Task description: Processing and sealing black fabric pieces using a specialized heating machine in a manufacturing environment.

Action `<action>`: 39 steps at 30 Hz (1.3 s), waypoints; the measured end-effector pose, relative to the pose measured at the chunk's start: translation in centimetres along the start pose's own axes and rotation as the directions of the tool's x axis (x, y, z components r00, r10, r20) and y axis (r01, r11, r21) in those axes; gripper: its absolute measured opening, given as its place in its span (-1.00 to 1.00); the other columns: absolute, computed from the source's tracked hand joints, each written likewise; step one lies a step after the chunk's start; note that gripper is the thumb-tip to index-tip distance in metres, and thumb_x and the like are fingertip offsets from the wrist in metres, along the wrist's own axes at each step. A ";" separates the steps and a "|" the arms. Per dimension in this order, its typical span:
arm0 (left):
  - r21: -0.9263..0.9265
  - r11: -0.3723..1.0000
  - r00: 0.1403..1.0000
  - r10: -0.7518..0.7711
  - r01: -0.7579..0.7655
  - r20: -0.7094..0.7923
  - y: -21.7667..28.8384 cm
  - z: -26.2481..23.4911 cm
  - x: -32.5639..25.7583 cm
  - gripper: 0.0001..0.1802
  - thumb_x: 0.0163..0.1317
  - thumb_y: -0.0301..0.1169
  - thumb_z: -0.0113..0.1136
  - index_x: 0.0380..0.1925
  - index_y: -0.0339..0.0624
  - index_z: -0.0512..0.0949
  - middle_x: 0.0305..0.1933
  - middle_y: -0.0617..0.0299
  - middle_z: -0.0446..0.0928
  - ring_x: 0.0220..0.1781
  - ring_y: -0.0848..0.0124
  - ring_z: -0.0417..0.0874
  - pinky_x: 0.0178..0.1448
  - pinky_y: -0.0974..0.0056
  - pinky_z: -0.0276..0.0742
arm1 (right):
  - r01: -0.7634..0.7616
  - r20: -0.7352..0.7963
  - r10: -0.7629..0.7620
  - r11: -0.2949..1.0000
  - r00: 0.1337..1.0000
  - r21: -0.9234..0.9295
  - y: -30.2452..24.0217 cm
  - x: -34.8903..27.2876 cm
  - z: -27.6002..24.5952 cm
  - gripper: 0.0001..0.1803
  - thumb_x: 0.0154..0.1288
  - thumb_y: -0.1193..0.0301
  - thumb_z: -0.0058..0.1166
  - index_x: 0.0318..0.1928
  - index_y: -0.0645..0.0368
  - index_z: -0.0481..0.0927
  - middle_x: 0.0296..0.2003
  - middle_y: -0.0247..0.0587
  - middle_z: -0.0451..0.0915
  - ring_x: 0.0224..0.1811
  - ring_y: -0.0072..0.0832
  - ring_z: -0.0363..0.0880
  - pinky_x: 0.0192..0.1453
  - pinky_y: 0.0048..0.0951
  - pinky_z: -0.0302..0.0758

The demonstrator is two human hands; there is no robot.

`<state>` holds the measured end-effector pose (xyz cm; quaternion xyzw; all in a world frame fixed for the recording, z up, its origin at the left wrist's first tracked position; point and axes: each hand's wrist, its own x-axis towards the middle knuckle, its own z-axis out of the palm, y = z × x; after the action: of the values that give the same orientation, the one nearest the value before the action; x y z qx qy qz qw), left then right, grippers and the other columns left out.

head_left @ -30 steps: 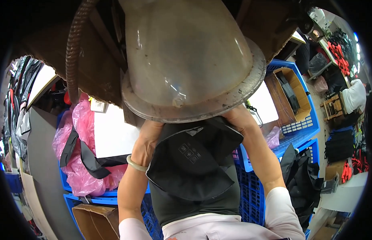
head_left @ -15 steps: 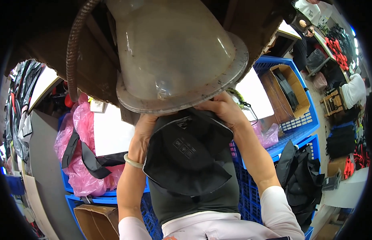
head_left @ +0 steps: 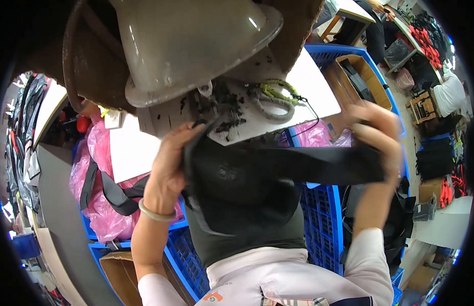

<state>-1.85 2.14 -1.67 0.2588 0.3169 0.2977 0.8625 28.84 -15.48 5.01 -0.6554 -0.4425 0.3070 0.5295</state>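
Note:
A black fabric piece (head_left: 237, 188) with a curved, light-edged rim and small pale print hangs in front of my body. My left hand (head_left: 171, 153) is closed on its upper left edge, thumb and fingers pinching the cloth. From the piece a flat black strip (head_left: 318, 164) stretches out to the right. My right hand (head_left: 376, 133), smeared by motion, is closed round the strip's far end. Above the cloth hangs a cloudy translucent cover (head_left: 196, 51). Beneath it, black scraps (head_left: 227, 112) lie on the white work surface (head_left: 311, 84), beside a grey and yellow-green looped tool (head_left: 275, 102).
Pink plastic bags (head_left: 105, 204) with black strips fill a blue crate at the left. At the right, a blue crate (head_left: 395, 109) holds a cardboard box (head_left: 367, 76). Black fabric (head_left: 395, 219) lies below it. A ribbed hose (head_left: 68, 61) runs beside the cover.
My hands were together under the cover; now they are apart. The right has swung out to the right with the strip, and the fabric has come out toward me. The view has shifted.

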 end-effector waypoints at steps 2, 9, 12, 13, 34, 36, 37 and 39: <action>-0.027 0.992 0.988 -0.126 0.124 -0.085 -2.3 3.9 -0.5 -0.88 0.19 -0.49 0.08 -0.28 -0.28 0.46 -0.35 0.18 0.55 -0.36 0.43 0.61 -0.27 0.38 0.58 | 0.213 -0.611 -0.227 0.972 0.758 -0.096 -1.3 -7.5 -5.3 -0.71 -0.06 0.55 0.05 -0.23 0.31 0.53 -0.19 -0.13 0.53 -0.14 -0.43 0.50 0.06 -0.49 0.38; -0.219 0.917 0.941 -0.313 0.334 0.126 -11.6 12.0 0.8 -0.85 0.22 -0.42 0.10 -0.26 -0.25 0.51 -0.29 0.15 0.59 -0.29 0.36 0.64 -0.11 0.25 0.58 | 0.017 -0.051 -0.082 0.672 0.995 -0.740 1.3 -15.9 -5.6 -0.05 -0.34 0.23 0.40 0.19 0.21 0.33 0.12 -0.05 0.38 0.21 -0.22 0.30 0.27 -0.31 0.20; -0.182 0.961 0.951 -0.155 0.208 0.266 -13.5 14.8 -0.7 -0.79 0.23 -0.38 0.10 -0.20 -0.25 0.46 -0.19 0.20 0.54 -0.21 0.39 0.58 -0.07 0.35 0.51 | 0.167 0.039 -0.163 0.929 0.986 -0.330 8.3 -14.4 2.6 -0.24 -0.23 0.35 0.43 0.05 0.31 0.41 -0.10 -0.08 0.53 -0.07 -0.25 0.52 0.06 -0.34 0.39; 0.155 0.983 0.947 0.041 -0.095 0.320 -13.8 14.1 -1.1 -0.72 0.19 -0.35 0.15 -0.16 -0.26 0.44 -0.17 0.18 0.52 -0.17 0.36 0.56 -0.05 0.33 0.48 | 0.039 -0.185 -0.074 0.982 0.980 -0.185 8.1 -13.8 3.0 -0.36 -0.21 0.42 0.40 -0.02 0.30 0.47 -0.16 -0.12 0.55 -0.16 -0.30 0.54 0.01 -0.38 0.42; 0.814 0.022 0.813 0.077 -0.580 0.577 -10.7 6.5 -3.6 -0.66 0.10 -0.18 0.14 -0.35 -0.29 0.55 -0.31 0.09 0.57 -0.26 0.25 0.57 -0.19 0.20 0.45 | 0.131 0.329 -0.017 0.936 0.944 -0.326 1.9 -9.1 5.5 -0.87 0.13 0.47 0.12 -0.43 0.31 0.52 -0.57 -0.17 0.55 -0.54 -0.52 0.49 -0.42 -0.48 0.39; 0.806 -0.145 0.782 0.197 -0.573 0.591 -7.8 6.2 -5.0 -0.72 0.06 -0.22 0.13 -0.42 -0.23 0.56 -0.37 -0.06 0.55 -0.27 0.06 0.58 -0.26 0.07 0.47 | 0.216 0.391 -0.084 0.927 0.917 -0.306 1.8 -6.4 7.9 -0.84 0.11 0.46 0.14 -0.43 0.33 0.51 -0.60 -0.12 0.54 -0.54 -0.47 0.51 -0.42 -0.45 0.41; 0.863 -0.125 0.852 0.145 -0.489 0.503 -7.2 6.3 -5.7 -0.75 0.09 -0.28 0.12 -0.37 -0.25 0.55 -0.35 -0.05 0.56 -0.26 0.04 0.56 -0.24 0.12 0.46 | 0.208 0.436 -0.066 0.936 0.897 -0.285 0.8 -5.2 9.1 -0.83 0.10 0.45 0.15 -0.42 0.34 0.51 -0.60 -0.12 0.54 -0.54 -0.45 0.52 -0.42 -0.45 0.41; 0.908 -0.021 0.889 0.193 -0.418 0.414 -6.9 5.8 -6.1 -0.80 0.12 -0.39 0.09 -0.33 -0.30 0.53 -0.37 -0.02 0.56 -0.30 0.10 0.56 -0.21 0.20 0.46 | 0.185 0.533 -0.039 0.957 0.845 -0.222 -0.7 -3.2 10.4 -0.83 0.09 0.46 0.17 -0.39 0.33 0.51 -0.57 -0.19 0.53 -0.52 -0.54 0.48 -0.39 -0.51 0.40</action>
<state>0.81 -8.17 0.18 0.8605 0.2943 0.1598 0.3839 18.23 -14.00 2.90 -0.5844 -0.6445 0.3801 0.3140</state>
